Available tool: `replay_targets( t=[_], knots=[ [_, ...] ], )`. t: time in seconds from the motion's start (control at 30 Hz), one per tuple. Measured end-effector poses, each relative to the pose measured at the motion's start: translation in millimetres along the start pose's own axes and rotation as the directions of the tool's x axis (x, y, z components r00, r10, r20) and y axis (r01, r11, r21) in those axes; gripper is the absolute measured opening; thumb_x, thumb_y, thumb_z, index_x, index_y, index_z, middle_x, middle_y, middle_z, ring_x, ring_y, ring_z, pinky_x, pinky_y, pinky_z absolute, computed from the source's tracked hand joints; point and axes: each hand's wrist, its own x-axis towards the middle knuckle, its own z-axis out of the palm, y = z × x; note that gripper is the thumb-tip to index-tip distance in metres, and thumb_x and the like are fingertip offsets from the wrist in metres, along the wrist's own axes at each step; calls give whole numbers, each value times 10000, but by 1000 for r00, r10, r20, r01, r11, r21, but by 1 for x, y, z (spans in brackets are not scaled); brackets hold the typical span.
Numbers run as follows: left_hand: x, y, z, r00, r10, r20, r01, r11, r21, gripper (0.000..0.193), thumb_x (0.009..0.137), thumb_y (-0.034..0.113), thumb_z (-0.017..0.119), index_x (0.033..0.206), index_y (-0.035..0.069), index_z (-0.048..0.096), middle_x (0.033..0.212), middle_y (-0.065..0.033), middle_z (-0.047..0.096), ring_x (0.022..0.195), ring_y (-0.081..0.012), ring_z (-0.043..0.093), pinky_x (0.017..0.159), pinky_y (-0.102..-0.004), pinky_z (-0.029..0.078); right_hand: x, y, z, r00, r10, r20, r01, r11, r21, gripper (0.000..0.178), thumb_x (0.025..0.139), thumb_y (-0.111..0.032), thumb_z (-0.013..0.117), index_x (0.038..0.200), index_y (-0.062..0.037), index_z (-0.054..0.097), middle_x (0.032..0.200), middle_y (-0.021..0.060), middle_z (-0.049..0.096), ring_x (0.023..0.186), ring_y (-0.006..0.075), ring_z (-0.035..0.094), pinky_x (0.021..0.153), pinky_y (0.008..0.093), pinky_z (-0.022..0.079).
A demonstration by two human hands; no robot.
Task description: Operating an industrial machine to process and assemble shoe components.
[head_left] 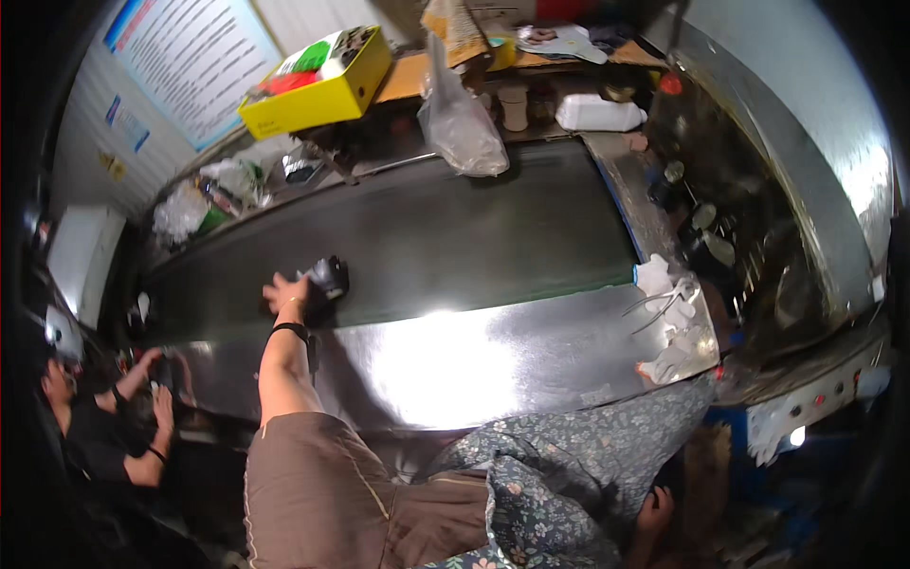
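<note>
My left hand (287,292) reaches forward over the dark green conveyor belt (455,228), its fingers apart. Right beside it lies a small glossy black object (330,277) on the belt; its kind does not show clearly, and I cannot tell whether the fingers touch it. A black band circles my left wrist. My right hand (654,512) hangs low at the right, next to my floral apron (588,455), away from the belt. Its fingers are dim and partly hidden, so whether it holds anything cannot be made out.
A shiny metal ledge (569,351) runs along the belt's near side, with white gloves (668,356) and pliers-like tool (668,299) at its right end. A plastic bag (460,123) hangs over the far edge near a yellow box (318,90). Another person (104,427) works at left.
</note>
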Motion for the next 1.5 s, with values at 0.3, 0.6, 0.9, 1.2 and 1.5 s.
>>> replay_targets(
  t=[0.3, 0.6, 0.9, 1.2, 1.5],
  knots=[
    [-70, 32, 52, 655, 663, 362, -617, 746, -250, 911, 778, 372, 763, 1507, 73, 307, 1318, -239, 579, 1217, -392, 559, 1040, -398, 424, 0, -18, 0, 992, -13, 125, 13, 1000, -2, 198, 752, -156, 668, 914, -44, 685, 835, 180, 618, 844, 402, 581, 771, 503, 467],
    [-34, 31, 27, 906, 343, 249, -378, 919, 112, 769, 680, 374, 841, 1273, -41, 580, 1164, -237, 672, 1081, -353, 659, 947, -403, 507, 21, -54, -12, 943, 135, 303, -215, 945, 245, 241, 815, -97, 672, 1043, -24, 705, 956, 191, 685, 910, 365, 648, 822, 416, 508],
    [-216, 71, -40, 163, 669, 725, 380, 635, -672, 490, 767, 343, 682, 1060, -48, 640, 953, -165, 698, 848, -277, 681, 698, -362, 561, 92, -95, -64, 965, 261, -11, -194, 744, 639, 194, 876, -32, 664, 1059, 25, 694, 1003, 166, 725, 918, 221, 695, 815, 321, 536],
    [-473, 121, -21, -947, 190, 260, 251, 941, 226, 710, 920, 488, 534, 1420, -3, 415, 1336, -227, 546, 1106, -436, 583, 818, -621, 519, 151, -197, -213, 599, 8, -801, 671, 541, 507, 673, 978, -530, 499, 1273, 73, 551, 1206, 301, 630, 1135, 349, 641, 1003, 425, 478],
    [-658, 150, -30, -841, 327, 431, -6, 791, -611, 484, 1066, 382, 369, 1203, -4, 627, 1147, -102, 660, 1029, -162, 618, 913, -278, 484, 85, -184, -200, 976, 6, -220, 83, 916, 392, 358, 835, -284, 750, 1106, -57, 697, 1047, 195, 692, 891, 364, 695, 744, 420, 568]
  ],
)
